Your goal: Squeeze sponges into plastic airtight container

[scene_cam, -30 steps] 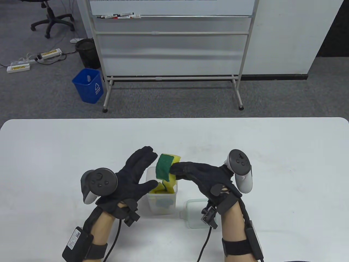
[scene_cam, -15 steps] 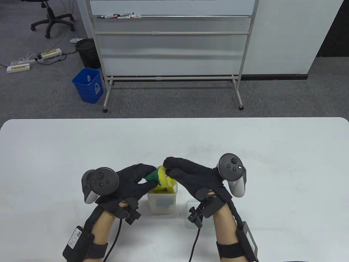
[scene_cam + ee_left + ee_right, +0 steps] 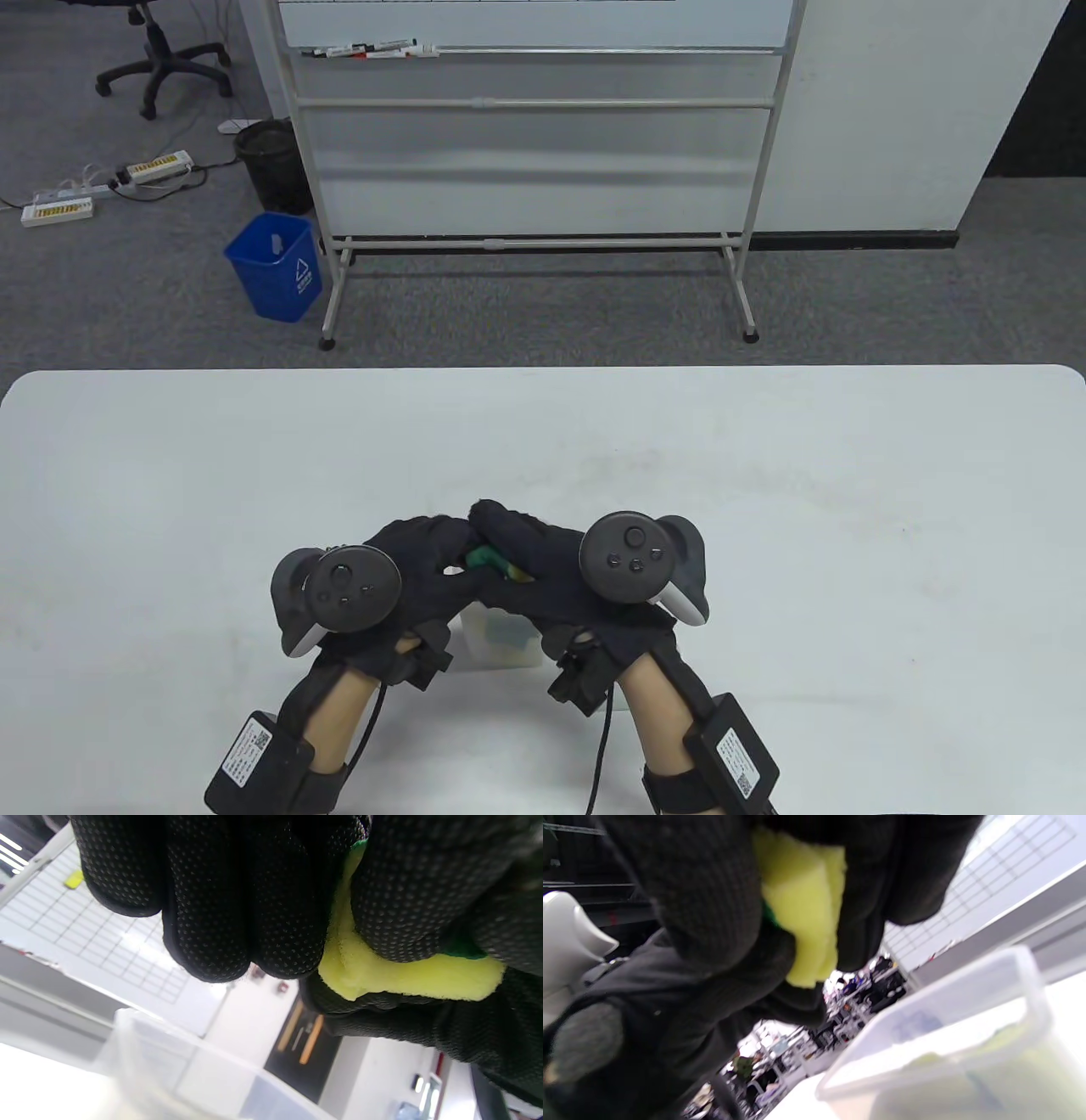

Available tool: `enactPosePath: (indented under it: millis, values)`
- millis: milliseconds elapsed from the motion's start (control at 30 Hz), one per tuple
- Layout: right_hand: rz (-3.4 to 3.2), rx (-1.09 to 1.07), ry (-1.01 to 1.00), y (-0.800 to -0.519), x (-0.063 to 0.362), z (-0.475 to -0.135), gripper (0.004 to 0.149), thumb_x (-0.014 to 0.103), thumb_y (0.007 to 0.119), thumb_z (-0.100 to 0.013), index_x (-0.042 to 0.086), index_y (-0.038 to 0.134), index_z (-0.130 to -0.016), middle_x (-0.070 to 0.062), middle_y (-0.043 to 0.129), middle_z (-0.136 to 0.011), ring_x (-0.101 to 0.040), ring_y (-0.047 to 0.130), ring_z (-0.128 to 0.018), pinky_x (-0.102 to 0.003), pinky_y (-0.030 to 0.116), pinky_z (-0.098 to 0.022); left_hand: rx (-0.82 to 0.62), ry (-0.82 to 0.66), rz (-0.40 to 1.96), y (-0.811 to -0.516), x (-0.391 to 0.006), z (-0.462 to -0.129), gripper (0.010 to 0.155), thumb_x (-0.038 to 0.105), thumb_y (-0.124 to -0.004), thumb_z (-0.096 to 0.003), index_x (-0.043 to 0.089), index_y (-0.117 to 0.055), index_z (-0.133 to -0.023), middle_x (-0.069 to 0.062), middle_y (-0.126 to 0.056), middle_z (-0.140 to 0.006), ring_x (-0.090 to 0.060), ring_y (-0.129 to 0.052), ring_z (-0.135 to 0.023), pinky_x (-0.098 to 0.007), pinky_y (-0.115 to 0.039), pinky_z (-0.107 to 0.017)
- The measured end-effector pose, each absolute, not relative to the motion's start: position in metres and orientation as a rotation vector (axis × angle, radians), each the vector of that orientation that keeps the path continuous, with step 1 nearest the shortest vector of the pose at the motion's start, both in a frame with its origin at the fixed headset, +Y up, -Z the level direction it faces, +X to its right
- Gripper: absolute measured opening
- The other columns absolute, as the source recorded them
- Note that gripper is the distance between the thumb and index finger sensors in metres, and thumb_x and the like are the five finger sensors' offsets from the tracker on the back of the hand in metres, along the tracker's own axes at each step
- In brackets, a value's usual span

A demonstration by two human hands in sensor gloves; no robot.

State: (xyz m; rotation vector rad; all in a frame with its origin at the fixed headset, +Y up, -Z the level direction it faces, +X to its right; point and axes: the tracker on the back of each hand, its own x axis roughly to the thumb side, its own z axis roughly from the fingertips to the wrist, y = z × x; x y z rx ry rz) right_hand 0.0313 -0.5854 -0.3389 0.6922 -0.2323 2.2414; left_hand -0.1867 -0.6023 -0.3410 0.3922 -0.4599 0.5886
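Observation:
A yellow sponge with a green scouring side point(image 3: 488, 560) is squashed between both gloved hands just above the clear plastic container point(image 3: 501, 647). My left hand point(image 3: 424, 556) and right hand point(image 3: 517, 543) both grip it, fingers wrapped round it. In the left wrist view the yellow sponge point(image 3: 382, 976) bulges out between black fingers point(image 3: 237, 899), with the container rim point(image 3: 161, 1043) below. In the right wrist view the sponge point(image 3: 801, 904) sits in the gloves above the container point(image 3: 946, 1052), which holds other yellow-green sponge. Most of the container is hidden under the hands in the table view.
The white table point(image 3: 764, 509) stretches around the hands. Beyond its far edge stand a whiteboard frame point(image 3: 534, 170) and a blue bin point(image 3: 276, 265) on the floor.
Both hands have closed together over the sponge and come down toward the container. The right hand moved left, covering the lid seen earlier to the container's right. Little of the sponge shows.

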Motion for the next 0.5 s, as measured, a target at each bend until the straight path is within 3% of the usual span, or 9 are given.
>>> enactPosePath:
  millis: [67,167,300,367,500]
  values:
    - [2.211,0.636,-0.289,-0.586,0.034,-0.34,0.066,0.033,0.098,-0.036,0.014,0.082,-0.097,-0.014,0.099,-0.087,-0.027,0.111,-0.068,-0.049,0.086,-0.06,0.384,-0.449,0.573,-0.603,-0.189,-0.343,0.05,0.052,-0.091,-0.0374,0.026,-0.087,-0.079,-0.001,-0.104,-0.069,-0.026,-0.104,-0.064,-0.051,-0.084,-0.058]
    - [2.241,0.518,-0.389,-0.589,0.041,-0.343,0.055,0.03,0.099,-0.035,0.014,0.091,-0.088,-0.011,0.106,-0.077,-0.025,0.114,-0.058,-0.048,0.09,-0.055,0.278,-0.468,0.569,-0.605,-0.195,-0.349,0.066,0.055,-0.086,-0.0409,0.023,-0.072,-0.096,-0.004,-0.09,-0.092,-0.031,-0.09,-0.086,-0.056,-0.076,-0.066]
    - [2.322,0.461,-0.458,-0.596,0.037,-0.345,0.053,0.029,0.101,-0.033,0.017,0.095,-0.084,-0.009,0.108,-0.074,-0.023,0.115,-0.054,-0.046,0.091,-0.054,0.031,-0.54,0.64,-0.621,-0.199,-0.361,0.09,0.06,-0.084,-0.0426,0.023,-0.039,-0.112,-0.009,-0.047,-0.122,-0.041,-0.051,-0.111,-0.068,-0.056,-0.076]
    - [2.362,0.481,-0.635,-0.597,0.031,-0.342,0.053,0.032,0.104,-0.03,0.019,0.097,-0.081,-0.006,0.11,-0.07,-0.02,0.117,-0.05,-0.042,0.093,-0.053,-0.016,-0.547,0.633,-0.63,-0.198,-0.367,0.095,0.061,-0.085,-0.0418,0.025,-0.032,-0.113,-0.008,-0.035,-0.125,-0.042,-0.041,-0.114,-0.07,-0.05,-0.077]
    - [2.441,0.539,-0.757,-0.595,0.017,-0.34,0.055,0.034,0.107,-0.025,0.021,0.099,-0.077,-0.003,0.112,-0.066,-0.016,0.119,-0.047,-0.038,0.094,-0.054,-0.103,-0.547,0.617,-0.645,-0.199,-0.375,0.102,0.064,-0.085,-0.0407,0.026,-0.023,-0.112,-0.007,-0.026,-0.125,-0.041,-0.032,-0.115,-0.071,-0.045,-0.078]
